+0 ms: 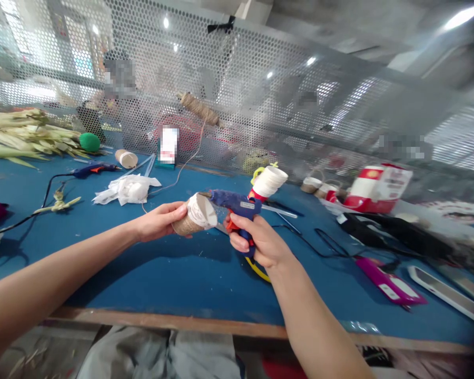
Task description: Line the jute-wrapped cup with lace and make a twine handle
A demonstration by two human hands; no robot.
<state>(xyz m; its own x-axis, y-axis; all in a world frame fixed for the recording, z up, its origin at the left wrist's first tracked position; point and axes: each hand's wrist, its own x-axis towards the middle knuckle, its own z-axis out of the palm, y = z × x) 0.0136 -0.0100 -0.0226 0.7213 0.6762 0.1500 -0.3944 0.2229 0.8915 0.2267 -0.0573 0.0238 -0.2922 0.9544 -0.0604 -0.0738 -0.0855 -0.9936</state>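
"While the right hand is gripping the glue gun, what is the left hand doing?"

"It is gripping the cup by its brown side. The cup is tilting between the hands, its white mouth facing toward the right one."

"Is the nozzle touching it?"

"It is pointing right at the cup's rim, but I cannot tell whether they are touching."

"And around them?"

"Beyond the left hand, white wrap is lying on the bench. Just beyond the right hand, a stack of cups is leaning, and farther to its right a purple device is lying. Beyond both, a spool is hanging against the mesh, its twine trailing down toward the left hand."
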